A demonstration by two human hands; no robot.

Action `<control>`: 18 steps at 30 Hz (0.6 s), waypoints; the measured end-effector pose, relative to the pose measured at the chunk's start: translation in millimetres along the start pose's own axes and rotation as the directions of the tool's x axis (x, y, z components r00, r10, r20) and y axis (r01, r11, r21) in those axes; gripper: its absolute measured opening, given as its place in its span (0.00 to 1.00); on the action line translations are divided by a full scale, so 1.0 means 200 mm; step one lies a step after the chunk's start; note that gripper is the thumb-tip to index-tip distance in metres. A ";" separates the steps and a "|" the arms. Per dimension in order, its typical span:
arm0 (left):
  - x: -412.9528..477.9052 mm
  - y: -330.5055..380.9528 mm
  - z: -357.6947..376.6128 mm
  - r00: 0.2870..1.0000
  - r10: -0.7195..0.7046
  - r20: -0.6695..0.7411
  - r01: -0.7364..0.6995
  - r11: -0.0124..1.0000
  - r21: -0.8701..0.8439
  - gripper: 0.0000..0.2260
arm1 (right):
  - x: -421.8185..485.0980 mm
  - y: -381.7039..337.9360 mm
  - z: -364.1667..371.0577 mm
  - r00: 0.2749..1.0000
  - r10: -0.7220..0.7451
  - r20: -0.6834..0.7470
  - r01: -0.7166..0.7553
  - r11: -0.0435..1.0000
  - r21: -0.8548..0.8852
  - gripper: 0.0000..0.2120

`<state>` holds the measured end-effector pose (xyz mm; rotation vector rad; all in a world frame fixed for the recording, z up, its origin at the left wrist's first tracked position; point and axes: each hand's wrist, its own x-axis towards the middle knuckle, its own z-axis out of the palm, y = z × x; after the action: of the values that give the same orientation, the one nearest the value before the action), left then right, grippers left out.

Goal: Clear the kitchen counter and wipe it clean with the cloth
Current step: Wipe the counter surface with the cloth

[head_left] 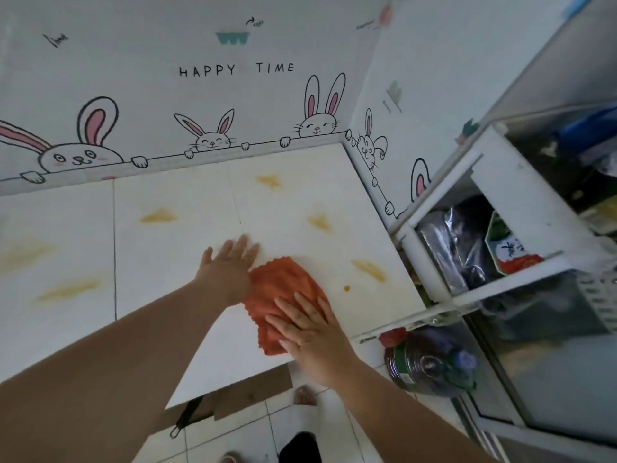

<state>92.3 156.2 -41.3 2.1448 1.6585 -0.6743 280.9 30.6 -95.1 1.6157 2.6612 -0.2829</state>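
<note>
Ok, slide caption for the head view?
Right hand presses a fuzzy orange cloth on the stained white counter, left hand flat beside it.

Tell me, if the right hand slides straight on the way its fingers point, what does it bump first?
Probably the left hand, lying flat at the far edge of the cloth under the right hand.
</note>
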 end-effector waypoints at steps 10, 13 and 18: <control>0.03 0.18 0.03 0.993 -0.093 -0.072 0.099 0.992 0.081 0.40 | 0.07 0.24 -0.11 0.834 0.548 0.063 -0.551 0.828 0.100 0.30; 0.02 0.22 0.09 0.979 -0.136 -0.148 0.141 0.990 0.019 0.42 | -0.13 0.08 -0.08 0.930 0.350 -0.116 -0.330 0.930 0.160 0.21; 0.04 0.32 0.16 0.931 -0.239 -0.275 0.187 0.961 -0.203 0.42 | -0.07 0.25 -0.18 0.861 0.471 -0.191 -0.443 0.880 0.174 0.17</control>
<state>150.2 129.9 -73.9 2.0354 2.0473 -0.2544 334.9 46.3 -66.5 2.3870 2.3256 -0.2649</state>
